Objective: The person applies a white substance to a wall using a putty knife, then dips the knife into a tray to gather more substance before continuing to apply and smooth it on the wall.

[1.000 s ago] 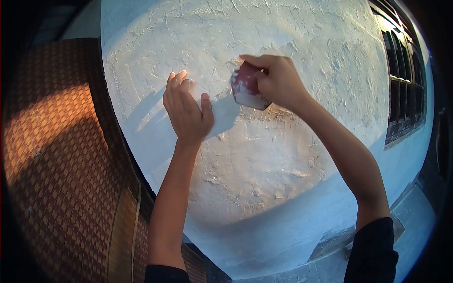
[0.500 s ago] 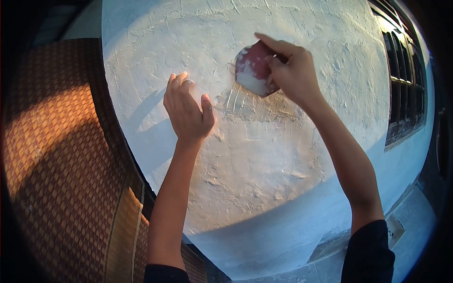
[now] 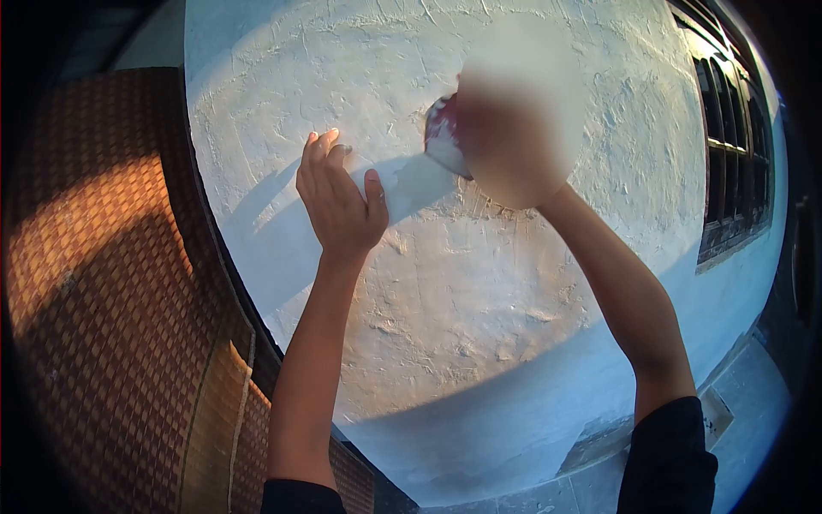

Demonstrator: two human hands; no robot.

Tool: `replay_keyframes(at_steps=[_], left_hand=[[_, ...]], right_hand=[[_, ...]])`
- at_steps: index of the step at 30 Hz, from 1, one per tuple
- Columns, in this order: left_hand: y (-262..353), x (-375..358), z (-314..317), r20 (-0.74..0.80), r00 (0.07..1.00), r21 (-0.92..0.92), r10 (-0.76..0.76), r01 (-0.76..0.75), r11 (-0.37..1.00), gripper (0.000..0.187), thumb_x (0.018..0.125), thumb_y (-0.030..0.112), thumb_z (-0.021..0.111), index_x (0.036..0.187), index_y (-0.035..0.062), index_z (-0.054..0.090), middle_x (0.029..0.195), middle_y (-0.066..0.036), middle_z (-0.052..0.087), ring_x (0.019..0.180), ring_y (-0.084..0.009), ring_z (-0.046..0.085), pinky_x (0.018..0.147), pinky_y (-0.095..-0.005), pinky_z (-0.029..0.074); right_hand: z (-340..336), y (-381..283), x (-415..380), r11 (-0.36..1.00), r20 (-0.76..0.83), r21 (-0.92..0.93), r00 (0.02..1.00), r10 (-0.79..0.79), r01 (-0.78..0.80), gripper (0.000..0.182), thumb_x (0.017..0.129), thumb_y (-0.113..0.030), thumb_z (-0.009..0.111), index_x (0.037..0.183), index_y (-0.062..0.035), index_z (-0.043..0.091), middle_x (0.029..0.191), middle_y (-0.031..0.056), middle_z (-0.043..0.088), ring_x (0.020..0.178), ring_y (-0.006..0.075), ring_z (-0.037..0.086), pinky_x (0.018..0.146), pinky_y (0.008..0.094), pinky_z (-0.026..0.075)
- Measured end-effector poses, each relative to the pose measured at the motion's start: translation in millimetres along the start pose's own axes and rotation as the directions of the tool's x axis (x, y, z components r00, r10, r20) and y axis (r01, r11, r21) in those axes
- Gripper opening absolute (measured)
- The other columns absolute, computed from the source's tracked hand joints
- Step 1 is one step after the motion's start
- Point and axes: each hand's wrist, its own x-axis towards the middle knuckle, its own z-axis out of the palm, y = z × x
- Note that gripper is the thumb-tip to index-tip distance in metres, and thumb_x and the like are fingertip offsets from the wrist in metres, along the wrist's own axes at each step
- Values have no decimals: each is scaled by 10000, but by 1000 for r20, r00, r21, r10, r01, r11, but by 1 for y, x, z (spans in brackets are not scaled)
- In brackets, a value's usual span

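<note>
A white wall [image 3: 462, 300] with rough, ridged plaster fills the middle of the view. My left hand [image 3: 341, 193] is against it, fingers stretched out and thumb apart, holding nothing. Up and to the right, a rounded dark red scraper [image 3: 443, 135] smeared with white putty is at the wall. My right hand [image 3: 514, 141] is on the scraper, but a blur covers the hand and most of the tool. Part of the scraper's left edge shows. Between the hands lies a smoother, shaded strip of wall.
A brown woven mat panel [image 3: 103, 240] stands along the left, close to my left forearm. At the upper right is a dark barred window [image 3: 736, 146]. A grey ledge [image 3: 599, 450] runs along the wall's foot at the lower right.
My right hand and the scraper have shifted and turned slightly, and their shadow now falls toward the left hand. A blur now covers the right hand. The left hand has stayed put.
</note>
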Motion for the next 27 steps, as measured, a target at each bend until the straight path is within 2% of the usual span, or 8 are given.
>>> replay_keyframes(at_steps=[3, 7, 11, 17, 20, 21, 25, 27], left_hand=[[-1, -1, -1, 6, 1000, 0, 9, -9, 1000, 419, 999, 370, 409, 1229, 20, 437, 1339, -192, 487, 1301, -430, 416, 1059, -532, 305], [-1, 0, -1, -1, 1000, -6, -4, 4, 1000, 433, 995, 370, 412, 1246, 17, 427, 1344, -190, 483, 1305, -427, 414, 1061, -529, 300], [-4, -1, -5, 12, 1000, 6, -4, 4, 1000, 444, 996, 370, 410, 1261, 13, 423, 1349, -184, 478, 1310, -427, 411, 1061, -525, 299], [-2, 0, -8, 3, 1000, -6, -9, 9, 1000, 433, 993, 352, 420, 1262, 12, 423, 1352, -173, 475, 1316, -427, 407, 1060, -524, 300], [-9, 0, -11, 15, 1000, 9, 4, -4, 1000, 430, 991, 344, 426, 1260, 9, 424, 1351, -176, 475, 1313, -428, 409, 1060, -528, 302], [-10, -1, -12, 10, 1000, 3, 4, -4, 1000, 430, 989, 341, 430, 1259, 8, 424, 1348, -179, 477, 1311, -428, 412, 1059, -528, 303], [-16, -2, -16, -15, 1000, -2, 0, 0, 1000, 420, 982, 327, 437, 1251, 5, 426, 1341, -184, 483, 1306, -428, 415, 1059, -528, 305], [-19, -2, -18, -11, 1000, 5, -2, 2, 1000, 419, 981, 327, 437, 1249, 5, 428, 1339, -185, 484, 1303, -428, 417, 1057, -528, 307]], right_hand=[[-17, -5, 14, 996, -190, -23, 979, 78, -84, 455, 840, 56, 543, 1253, -91, 663, 887, 103, 701, 776, 154, 660, 735, 325, 532], [7, -16, -9, 996, 196, 1, 977, -87, 88, 461, 811, 40, 554, 1235, -97, 670, 924, 175, 693, 799, 273, 670, 794, 367, 524], [-19, 0, 19, 998, -167, -55, 986, 11, -21, 483, 808, 42, 533, 1254, -89, 662, 934, 155, 715, 797, 218, 691, 784, 349, 564], [5, -24, -8, 981, 172, 50, 966, -193, 187, 463, 755, 10, 502, 1175, -30, 691, 881, 225, 688, 734, 364, 665, 802, 429, 533], [-7, -2, 17, 999, -123, -33, 992, -14, 10, 449, 738, -13, 520, 1151, -14, 699, 871, 223, 702, 789, 337, 696, 793, 419, 545], [-17, -12, 22, 993, -112, -86, 991, 74, -84, 460, 823, 34, 533, 1243, -93, 670, 991, 144, 722, 820, 219, 695, 806, 351, 558], [6, -42, -4, 997, 272, -16, 960, -62, 69, 469, 807, 29, 557, 1232, -122, 683, 978, 132, 721, 865, 229, 691, 829, 349, 550], [12, -34, -2, 984, 284, -78, 950, -132, 160, 455, 807, 21, 552, 1227, -99, 683, 987, 142, 724, 847, 226, 700, 800, 342, 560]])
